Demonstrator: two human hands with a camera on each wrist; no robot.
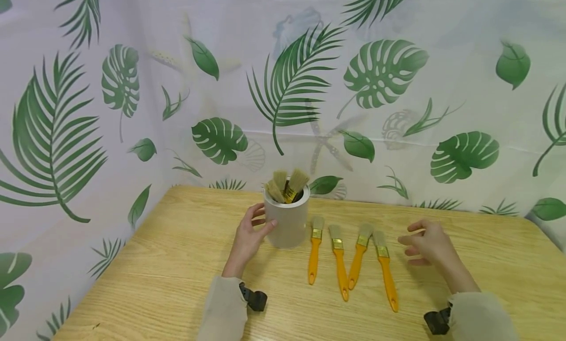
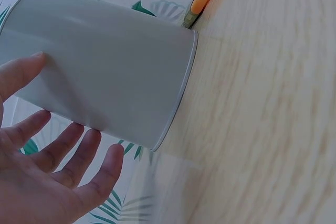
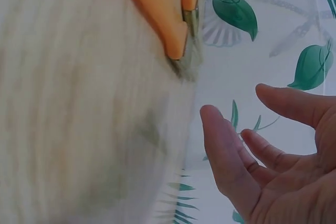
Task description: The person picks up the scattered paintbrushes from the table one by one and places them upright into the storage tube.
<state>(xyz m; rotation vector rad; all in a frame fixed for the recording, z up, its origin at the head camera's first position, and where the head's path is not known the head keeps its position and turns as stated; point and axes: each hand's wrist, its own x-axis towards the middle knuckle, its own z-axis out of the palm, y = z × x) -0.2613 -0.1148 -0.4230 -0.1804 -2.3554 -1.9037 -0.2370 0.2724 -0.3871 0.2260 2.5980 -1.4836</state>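
Note:
A white cylindrical can stands upright near the back of the table, with several paintbrushes in it, bristles up. My left hand holds the can at its left side, thumb across the front and fingers bent toward the far side. In the left wrist view, the thumb and fingertips lie against the grey-looking wall. Several orange-handled paintbrushes lie right of the can, bristles pointing away. Right of them, my right hand hovers with loosely bent fingers, holding nothing; the right wrist view shows its fingers apart.
The light wood table ends at a white cloth backdrop printed with green leaves, which hangs close behind the can. Another cloth side rises along the left edge. Black wrist cameras sit at both sleeve cuffs.

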